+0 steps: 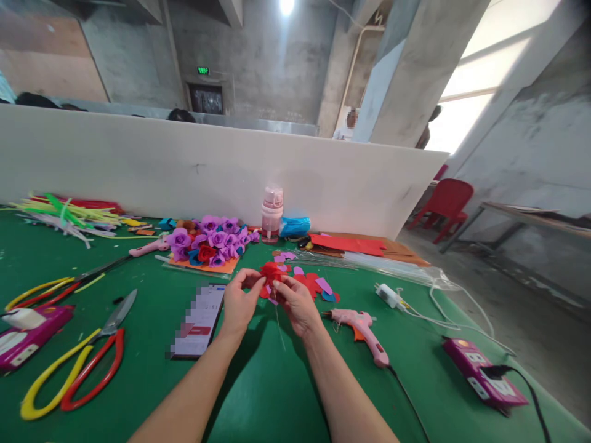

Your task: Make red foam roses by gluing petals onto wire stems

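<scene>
Both hands meet at a red paper flower [271, 271] over the middle of the green table. My left hand [242, 301] pinches its left side, and my right hand [298, 303] grips it from the right. A thin wire stem [280, 323] hangs below the flower between my hands. Behind them lie loose red, purple and blue petal pieces [310, 283]. To the right rests a pink glue gun [362, 329] on its side. A phone [198, 323] with a lit screen lies left of my left hand.
Purple and red finished flowers [217, 240] are heaped at the back, beside a pink bottle [272, 215]. Scissors [87, 360] and pipe cleaners [69, 215] lie left. Red sheets [348, 244], a white charger [390, 296] and a purple power strip [482, 372] are right. A white partition [198, 166] stands behind.
</scene>
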{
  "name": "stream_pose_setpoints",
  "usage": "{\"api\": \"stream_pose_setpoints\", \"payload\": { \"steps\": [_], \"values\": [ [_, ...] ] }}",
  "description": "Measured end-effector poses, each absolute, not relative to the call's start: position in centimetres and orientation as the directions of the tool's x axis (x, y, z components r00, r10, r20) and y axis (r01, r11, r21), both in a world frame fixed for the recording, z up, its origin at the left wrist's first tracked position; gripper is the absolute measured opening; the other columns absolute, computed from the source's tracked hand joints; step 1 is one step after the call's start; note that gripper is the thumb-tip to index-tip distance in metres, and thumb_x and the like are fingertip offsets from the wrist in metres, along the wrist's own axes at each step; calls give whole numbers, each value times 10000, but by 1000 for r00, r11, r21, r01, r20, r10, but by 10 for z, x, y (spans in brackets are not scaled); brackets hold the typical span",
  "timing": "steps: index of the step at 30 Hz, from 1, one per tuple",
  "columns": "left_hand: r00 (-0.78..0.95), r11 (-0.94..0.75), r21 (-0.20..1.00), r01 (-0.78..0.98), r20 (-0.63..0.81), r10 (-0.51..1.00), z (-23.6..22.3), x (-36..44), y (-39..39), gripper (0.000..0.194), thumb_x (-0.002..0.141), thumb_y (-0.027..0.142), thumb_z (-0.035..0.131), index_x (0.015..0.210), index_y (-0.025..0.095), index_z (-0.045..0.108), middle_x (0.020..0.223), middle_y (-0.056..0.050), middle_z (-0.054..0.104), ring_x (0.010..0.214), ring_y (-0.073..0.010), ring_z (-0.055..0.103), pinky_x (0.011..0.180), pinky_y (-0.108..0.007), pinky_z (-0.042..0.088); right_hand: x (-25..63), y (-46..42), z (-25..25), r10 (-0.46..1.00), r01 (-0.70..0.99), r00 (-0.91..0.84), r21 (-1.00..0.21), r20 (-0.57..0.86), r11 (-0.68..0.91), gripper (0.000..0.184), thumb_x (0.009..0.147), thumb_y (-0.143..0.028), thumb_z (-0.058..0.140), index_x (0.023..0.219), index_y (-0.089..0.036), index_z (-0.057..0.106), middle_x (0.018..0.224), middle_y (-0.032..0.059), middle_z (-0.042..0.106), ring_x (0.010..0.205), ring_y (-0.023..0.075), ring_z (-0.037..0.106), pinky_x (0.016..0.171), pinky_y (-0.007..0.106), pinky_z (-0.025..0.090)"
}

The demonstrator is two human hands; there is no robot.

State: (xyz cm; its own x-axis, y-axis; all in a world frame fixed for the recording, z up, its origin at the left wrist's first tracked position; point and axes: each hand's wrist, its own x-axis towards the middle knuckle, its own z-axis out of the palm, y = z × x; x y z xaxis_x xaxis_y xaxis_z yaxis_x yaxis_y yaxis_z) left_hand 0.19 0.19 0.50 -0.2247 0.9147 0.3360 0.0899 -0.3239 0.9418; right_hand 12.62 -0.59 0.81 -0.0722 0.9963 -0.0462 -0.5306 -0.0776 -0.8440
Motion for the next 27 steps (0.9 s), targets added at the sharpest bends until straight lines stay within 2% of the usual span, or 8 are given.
{"api": "stream_pose_setpoints", "payload": {
  "steps": [4, 9, 15, 23, 27],
  "values": [
    [-240, -227, 971, -75, 203, 949, 2, 2, 5, 205, 703, 345, 670, 761, 156, 615, 645, 31, 565, 604, -99, 495, 582, -206, 383, 127, -5, 8, 997, -630, -32, -774, -66, -71, 233, 599, -274, 792, 728, -164, 632, 604, -36, 617, 537, 73, 542, 568, 197, 452],
    [-52, -57, 981, -186, 48, 997, 1, 6, 3, 300, 659, 404, 709, 784, 134, 665, 685, -2, 625, 639, -112, 534, 632, -222, 410, 128, -4, 8, 996, -654, -49, -751, -79, -92, 248, 599, -269, 800, 740, -170, 622, 616, -34, 627, 543, 76, 551, 576, 203, 463],
    [-21, -51, 953, -299, 47, 999, 1, 8, 3, 281, 634, 379, 743, 758, 140, 665, 710, 2, 637, 640, -101, 542, 644, -218, 420, 127, -6, 7, 996, -551, -78, -830, -48, -83, 229, 624, -296, 785, 765, -150, 677, 630, -27, 634, 558, 60, 551, 594, 188, 446],
    [-44, -34, 930, -365, 19, 999, 2, 9, 3, 273, 581, 343, 788, 721, 136, 678, 692, -7, 644, 618, -97, 544, 620, -212, 425, 128, -5, 6, 997, -526, -71, -848, -27, -60, 230, 630, -312, 785, 765, -153, 688, 639, -20, 635, 568, 65, 547, 613, 200, 450],
    [19, 23, 899, -438, -16, 1000, 5, 11, 1, 266, 589, 328, 791, 749, 135, 704, 722, -29, 675, 629, -99, 563, 632, -216, 437, 128, -6, 8, 999, -530, -38, -847, -16, -33, 269, 604, -301, 796, 811, -175, 678, 736, -12, 676, 607, 75, 574, 637, 210, 467]
  ]
}}
